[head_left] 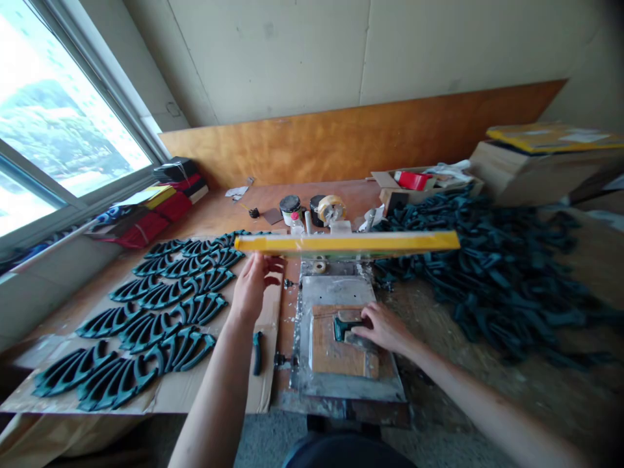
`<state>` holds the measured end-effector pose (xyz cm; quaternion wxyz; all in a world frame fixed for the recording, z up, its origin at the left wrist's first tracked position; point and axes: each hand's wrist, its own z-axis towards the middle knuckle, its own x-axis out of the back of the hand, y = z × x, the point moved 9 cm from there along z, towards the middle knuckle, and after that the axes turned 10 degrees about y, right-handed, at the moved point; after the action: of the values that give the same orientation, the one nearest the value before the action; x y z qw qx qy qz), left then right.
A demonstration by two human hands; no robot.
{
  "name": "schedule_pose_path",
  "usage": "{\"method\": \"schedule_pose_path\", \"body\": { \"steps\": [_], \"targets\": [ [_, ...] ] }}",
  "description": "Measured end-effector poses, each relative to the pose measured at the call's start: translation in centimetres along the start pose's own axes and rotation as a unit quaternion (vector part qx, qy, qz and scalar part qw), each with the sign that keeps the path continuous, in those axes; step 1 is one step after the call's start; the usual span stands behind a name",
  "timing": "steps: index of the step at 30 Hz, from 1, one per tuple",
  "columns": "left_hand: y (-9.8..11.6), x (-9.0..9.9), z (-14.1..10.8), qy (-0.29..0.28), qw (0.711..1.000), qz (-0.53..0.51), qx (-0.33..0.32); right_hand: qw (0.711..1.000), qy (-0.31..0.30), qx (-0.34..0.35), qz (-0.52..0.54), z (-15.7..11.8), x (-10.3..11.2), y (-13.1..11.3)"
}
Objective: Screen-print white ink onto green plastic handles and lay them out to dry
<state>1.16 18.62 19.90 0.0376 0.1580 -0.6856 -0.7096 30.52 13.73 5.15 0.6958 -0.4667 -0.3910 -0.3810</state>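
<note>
My left hand (254, 286) is raised with its fingers apart, against the lower edge of a long yellow-taped bar (346, 242), probably a lifted screen frame. My right hand (385, 328) presses on a dark green moulded plastic piece (342, 328), which lies on a wooden block (331, 344) set on a paint-stained metal plate (312, 312). Left of my left forearm, rows of similar dark green pieces (166, 305) lie on flattened cardboard (266, 338). One narrow dark green piece (257, 353) lies apart on that cardboard.
A large heap of dark green pieces (487, 273) spreads right of the plate. Jars and a tape roll (332, 209) stand beyond the bar. Cardboard boxes (536, 175) sit at the far right, a plywood board (361, 133) leans against the wall, and a window is at left.
</note>
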Motion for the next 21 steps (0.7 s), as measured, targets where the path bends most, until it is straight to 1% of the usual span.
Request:
{"method": "schedule_pose_path", "body": {
  "steps": [2, 3, 4, 5, 6, 7, 8, 9, 10, 11, 12, 13, 14, 15, 16, 17, 18, 19, 20, 21],
  "targets": [
    [0.2, -0.3, 0.5, 0.02, 1.0, -0.02, -0.007, 0.999, -0.043, 0.001, -0.03, -1.0, -2.4, -1.1],
    [-0.2, -0.1, 0.1, 0.041, 0.999, -0.026, -0.007, 0.997, -0.063, -0.012, -0.04, -1.2, -3.2, -1.4],
    [-1.3, 0.1, -0.9, 0.061, 0.998, -0.026, 0.008, 0.996, -0.079, -0.029, -0.044, -1.3, -3.7, -1.6],
    [-3.3, -0.1, -2.4, 0.064, 0.997, -0.017, 0.048, 0.994, -0.088, -0.044, -0.04, -1.4, -4.0, -2.0],
    [-5.9, -0.6, -4.4, 0.044, 0.993, 0.0, 0.112, 0.994, -0.084, -0.057, -0.034, -1.6, -3.9, -2.6],
    [-9.1, -1.3, -7.0, 0.009, 0.981, 0.026, 0.193, 0.995, -0.066, -0.066, -0.025, -1.8, -3.7, -3.5],
    [-12.5, -2.5, -10.3, -0.06, 0.954, 0.052, 0.289, 0.997, -0.04, -0.064, -0.016, -2.1, -3.3, -4.7],
    [-15.2, -3.2, -13.1, -0.096, 0.931, 0.053, 0.348, 0.999, -0.014, -0.048, -0.004, -2.5, -2.9, -6.2],
    [-17.2, -3.5, -15.1, -0.1, 0.922, 0.031, 0.373, 1.0, 0.006, -0.015, 0.014, -2.8, -2.7, -7.9],
    [-18.9, -3.2, -16.5, -0.088, 0.918, 0.016, 0.387, 0.999, 0.015, 0.03, 0.038, -3.2, -2.5, -9.5],
    [-20.3, -2.3, -16.9, -0.055, 0.921, 0.009, 0.386, 0.995, 0.012, 0.078, 0.064, -3.4, -2.4, -10.7],
    [-21.4, -0.8, -16.8, -0.01, 0.925, 0.016, 0.379, 0.99, 0.002, 0.115, 0.087, -3.5, -2.3, -10.9],
    [-22.3, 1.3, -16.2, 0.034, 0.928, 0.037, 0.369, 0.987, -0.006, 0.129, 0.095, -3.3, -1.9, -9.8],
    [-23.0, 3.9, -15.2, 0.079, 0.929, 0.065, 0.356, 0.991, -0.012, 0.109, 0.076, -2.8, -1.5, -7.3],
    [-23.6, 6.9, -14.0, 0.117, 0.925, 0.099, 0.346, 0.997, -0.014, 0.067, 0.037, -2.1, -0.8, -3.6],
    [-24.0, 9.8, -12.7, 0.143, 0.924, 0.123, 0.334, 0.999, -0.006, 0.002, -0.032, -1.5, 0.2, 1.0],
    [-24.4, 13.1, -11.6, 0.176, 0.915, 0.157, 0.326, 0.99, -0.008, -0.082, -0.118, -1.2, 1.3, 6.3],
    [-24.9, 16.3, -10.9, 0.197, 0.898, 0.203, 0.337, 0.978, 0.001, -0.135, -0.157, -1.2, 2.6, 10.7],
    [-25.2, 19.2, -10.3, 0.211, 0.883, 0.251, 0.336, 0.969, 0.006, -0.17, -0.181, -1.3, 3.7, 14.6],
    [-25.4, 21.7, -9.9, 0.218, 0.865, 0.302, 0.336, 0.961, 0.004, -0.194, -0.197, -1.5, 4.4, 17.9]
  ]
}}
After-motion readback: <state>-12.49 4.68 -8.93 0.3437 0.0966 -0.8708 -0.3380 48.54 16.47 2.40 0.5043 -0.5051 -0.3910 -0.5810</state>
